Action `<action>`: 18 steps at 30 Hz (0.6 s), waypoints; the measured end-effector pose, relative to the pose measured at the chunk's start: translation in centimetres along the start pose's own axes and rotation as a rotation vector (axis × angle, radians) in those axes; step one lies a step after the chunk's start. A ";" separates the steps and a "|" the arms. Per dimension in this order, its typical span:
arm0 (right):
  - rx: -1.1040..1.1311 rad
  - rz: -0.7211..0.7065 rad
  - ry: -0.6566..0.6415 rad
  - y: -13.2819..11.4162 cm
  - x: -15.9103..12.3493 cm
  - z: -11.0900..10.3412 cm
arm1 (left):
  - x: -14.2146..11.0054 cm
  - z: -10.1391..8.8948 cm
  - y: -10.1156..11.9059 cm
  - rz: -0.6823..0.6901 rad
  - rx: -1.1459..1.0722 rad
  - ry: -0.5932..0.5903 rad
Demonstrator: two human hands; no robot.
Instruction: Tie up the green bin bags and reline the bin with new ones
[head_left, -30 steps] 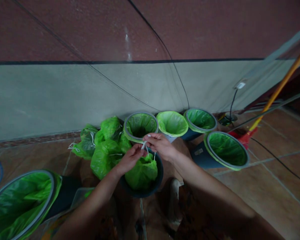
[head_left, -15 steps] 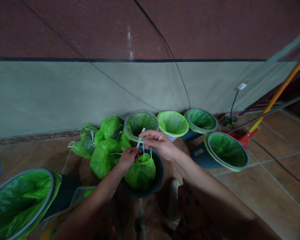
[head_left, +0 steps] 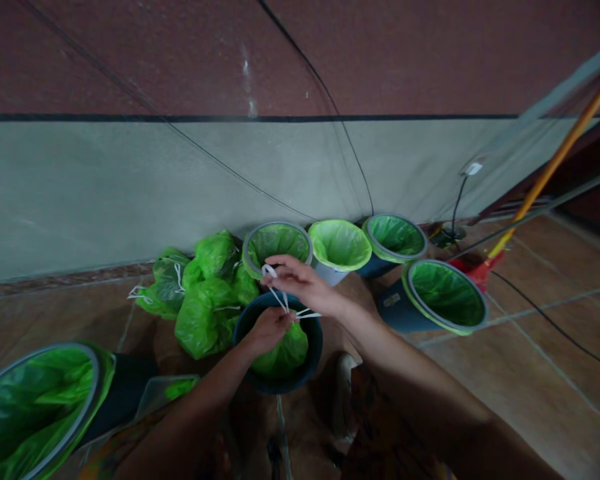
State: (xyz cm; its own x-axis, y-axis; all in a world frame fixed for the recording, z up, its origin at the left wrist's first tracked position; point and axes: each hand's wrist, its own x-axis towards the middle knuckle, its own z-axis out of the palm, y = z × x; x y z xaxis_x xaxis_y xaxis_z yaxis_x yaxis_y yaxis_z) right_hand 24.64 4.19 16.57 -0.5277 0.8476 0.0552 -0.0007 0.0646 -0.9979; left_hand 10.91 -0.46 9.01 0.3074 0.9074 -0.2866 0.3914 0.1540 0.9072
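Left hand: grip closed on the thin white drawstring of a green plastic bag inside a round dark-blue bin. Right hand: drawstring looped at fingertips, closure indeterminable. Uneven pulling could slip the loop or tear the bag.

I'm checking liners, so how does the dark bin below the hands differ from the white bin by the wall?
The dark bin shows a bare rim; the white bin has a liner folded over its rim. The dark bin holds a bunched bag; the white bin's liner is spread open. Bag and liner are both green.
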 end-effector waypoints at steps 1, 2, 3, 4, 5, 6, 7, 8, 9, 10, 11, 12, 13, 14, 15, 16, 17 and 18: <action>-0.191 0.051 0.035 0.5 -0.1 -0.1 | 0.2 -0.1 -0.3 0.004 -0.022 0.011; -0.382 0.118 0.061 1.0 -0.3 -0.3 | 0.3 -0.2 -0.6 0.007 -0.044 0.020; -0.551 0.188 0.066 1.5 -0.5 -0.4 | 0.4 -0.4 -0.9 0.002 -0.066 0.030; -0.684 0.249 0.045 2.0 -0.7 -0.5 | 0.5 -0.6 -1.1 -0.014 -0.089 0.042; -0.779 0.292 -0.004 2.3 -1.0 -0.5 | 0.6 -0.8 -1.3 -0.042 -0.117 0.055; -0.840 0.309 -0.064 2.4 -1.2 -0.5 | 0.6 -1.0 -1.3 -0.076 -0.153 0.070; -0.882 0.311 -0.122 2.4 -1.5 -0.5 | 0.6 -1.2 -1.3 -0.110 -0.194 0.089; -0.916 0.310 -0.164 2.3 -1.6 -0.4 | 0.6 -1.4 -1.2 -0.137 -0.232 0.105; -0.949 0.311 -0.190 2.1 -1.7 -0.4 | 0.5 -1.6 -1.1 -0.158 -0.264 0.118; -0.978 0.317 -0.214 1.8 -1.8 -0.3 | 0.4 -1.8 -0.8 -0.171 -0.292 0.126; -1.001 0.324 -0.242 1.5 -1.8 -0.3 | 0.4 -1.9 -0.6 -0.177 -0.310 0.131; -1.015 0.330 -0.281 1.3 -1.8 -0.3 | 0.3 -2.1 -0.4 -0.178 -0.315 0.130; -1.023 0.337 -0.332 1.0 -1.8 -0.3 | 0.3 -2.2 -0.3 -0.174 -0.304 0.124; -1.027 0.345 -0.383 0.9 -1.8 -0.4 | 0.3 -2.3 -0.2 -0.168 -0.277 0.115; -1.032 0.358 -0.424 0.8 -1.8 -0.4 | 0.3 -2.5 -0.1 -0.157 -0.229 0.098; -1.041 0.377 -0.443 0.8 -1.8 -0.5 | 0.3 -2.6 -0.1 -0.138 -0.161 0.072; -1.054 0.395 -0.426 0.9 -1.8 -0.6 | 0.3 -2.7 -0.2 -0.110 -0.082 0.043; -1.063 0.406 -0.374 1.1 -1.8 -0.6 | 0.3 -2.9 -0.2 -0.073 -0.002 0.020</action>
State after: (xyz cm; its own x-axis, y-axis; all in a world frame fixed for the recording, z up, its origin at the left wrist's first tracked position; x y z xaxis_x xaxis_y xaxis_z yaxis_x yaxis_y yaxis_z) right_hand 26.14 3.09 15.44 -0.5417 0.7124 -0.4461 0.8323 0.3805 -0.4030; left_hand 8.42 0.88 9.68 0.2605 0.9012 -0.3463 0.4104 0.2213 0.8846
